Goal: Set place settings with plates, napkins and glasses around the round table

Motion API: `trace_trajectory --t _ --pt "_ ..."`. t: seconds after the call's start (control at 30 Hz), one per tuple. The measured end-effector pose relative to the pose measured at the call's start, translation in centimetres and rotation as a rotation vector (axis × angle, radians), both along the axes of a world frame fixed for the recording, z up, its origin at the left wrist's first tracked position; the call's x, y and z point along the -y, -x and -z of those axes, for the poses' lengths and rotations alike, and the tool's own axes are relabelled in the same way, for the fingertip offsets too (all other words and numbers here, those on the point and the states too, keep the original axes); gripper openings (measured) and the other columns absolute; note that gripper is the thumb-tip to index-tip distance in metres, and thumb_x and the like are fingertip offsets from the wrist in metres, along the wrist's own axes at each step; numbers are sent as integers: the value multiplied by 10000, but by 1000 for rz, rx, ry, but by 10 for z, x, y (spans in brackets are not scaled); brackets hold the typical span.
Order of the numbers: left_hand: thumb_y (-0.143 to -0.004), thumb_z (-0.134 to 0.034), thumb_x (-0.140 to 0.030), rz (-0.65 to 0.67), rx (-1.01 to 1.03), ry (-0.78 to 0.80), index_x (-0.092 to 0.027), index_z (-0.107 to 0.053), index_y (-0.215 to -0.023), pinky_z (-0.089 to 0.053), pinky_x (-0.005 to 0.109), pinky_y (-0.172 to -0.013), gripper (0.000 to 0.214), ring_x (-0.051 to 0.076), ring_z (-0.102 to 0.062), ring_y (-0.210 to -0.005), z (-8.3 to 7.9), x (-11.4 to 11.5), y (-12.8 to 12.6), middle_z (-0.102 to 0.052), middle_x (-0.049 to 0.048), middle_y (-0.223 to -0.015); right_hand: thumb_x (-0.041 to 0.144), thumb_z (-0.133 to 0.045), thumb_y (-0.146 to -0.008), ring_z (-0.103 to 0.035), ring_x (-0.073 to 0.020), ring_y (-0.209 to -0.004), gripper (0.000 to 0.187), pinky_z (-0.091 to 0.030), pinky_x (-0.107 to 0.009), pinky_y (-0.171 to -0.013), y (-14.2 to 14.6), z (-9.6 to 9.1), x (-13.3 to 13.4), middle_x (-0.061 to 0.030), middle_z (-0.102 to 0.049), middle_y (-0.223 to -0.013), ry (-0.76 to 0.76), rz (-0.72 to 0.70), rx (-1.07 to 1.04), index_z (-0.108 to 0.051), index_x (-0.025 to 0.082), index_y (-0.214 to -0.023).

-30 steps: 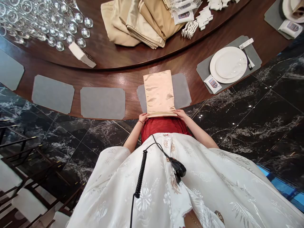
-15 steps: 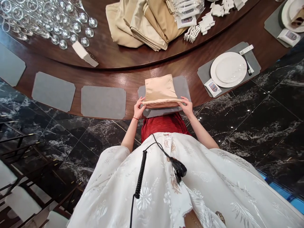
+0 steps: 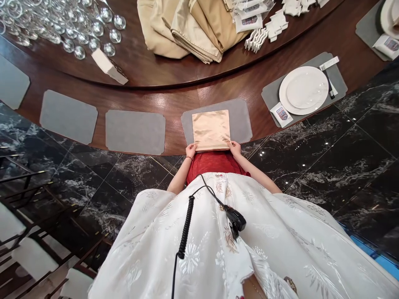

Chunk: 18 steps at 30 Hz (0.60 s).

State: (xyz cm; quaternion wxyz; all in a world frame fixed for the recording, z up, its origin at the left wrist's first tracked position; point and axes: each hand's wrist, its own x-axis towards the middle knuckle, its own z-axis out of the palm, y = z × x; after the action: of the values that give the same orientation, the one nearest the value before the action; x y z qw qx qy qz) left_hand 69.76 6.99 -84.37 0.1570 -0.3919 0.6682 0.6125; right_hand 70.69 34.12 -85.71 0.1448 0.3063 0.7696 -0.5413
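Note:
A beige cloth napkin [image 3: 211, 128], folded along its near side, lies over the grey placemat [image 3: 240, 116] at the table edge in front of me. My left hand [image 3: 191, 150] pinches the napkin's near left corner between thumb and fingers. At the near right corner, my right hand [image 3: 234, 148] grips the fold the same way. Both hands are just at the edge of the table, close to the red skirt [image 3: 215, 163]. The napkin's near edge reaches the placemat's front edge.
To the right stands a set place with white plates [image 3: 307, 89] and a printed packet [image 3: 282, 114]. Bare placemats [image 3: 135, 131] lie to the left. The raised round board carries glasses [image 3: 93, 33], a pile of beige cloths [image 3: 190, 29], and white rests [image 3: 276, 25].
The napkin has come down flat onto the placemat and towards me. Its near edge was raised before. My hands have drawn closer together and nearer the table edge.

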Motion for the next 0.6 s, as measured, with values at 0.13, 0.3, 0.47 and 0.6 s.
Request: trace_trajectory --t 0.13,0.3,0.47,0.6 --pt "-643 -810 -108 -144 4 100 -147 -661 -854 -530 241 -811 261 129 -647 -836 2 6 0 -673 48 -834 366 -785 -679 -649 -183 -861 315 -564 -284 -769 0 1 -2 -42 -696 -892 185 184 97 -620 208 -895" --pt "-634 -864 -109 -28 122 -184 -114 -683 -845 -554 298 -792 278 150 -641 -780 -17 30 2 -690 82 -828 217 -849 -665 -685 -192 -844 244 -599 -305 -762 5 -19 -23 -88 -740 -938 580 72 359 -686 177 -844" --pt "-657 -829 -138 217 -95 -181 -127 -707 -773 -552 282 -801 169 184 -655 -875 -44 53 13 -706 98 -914 247 -870 -657 -661 -287 -1129 164 -549 -384 -975 16 -44 -44 -98 -735 -1150 387 -189 94 -761 178 -758" --pt "-617 -777 -52 230 -368 -34 -143 -674 -717 -529 298 -936 170 259 -585 -1243 -62 57 29 -653 145 -1261 251 -890 -645 -452 -312 -1422 143 -426 -430 -1144 31 -57 -48 -43 -601 -1432 216 -283 -240 -750 224 -653"
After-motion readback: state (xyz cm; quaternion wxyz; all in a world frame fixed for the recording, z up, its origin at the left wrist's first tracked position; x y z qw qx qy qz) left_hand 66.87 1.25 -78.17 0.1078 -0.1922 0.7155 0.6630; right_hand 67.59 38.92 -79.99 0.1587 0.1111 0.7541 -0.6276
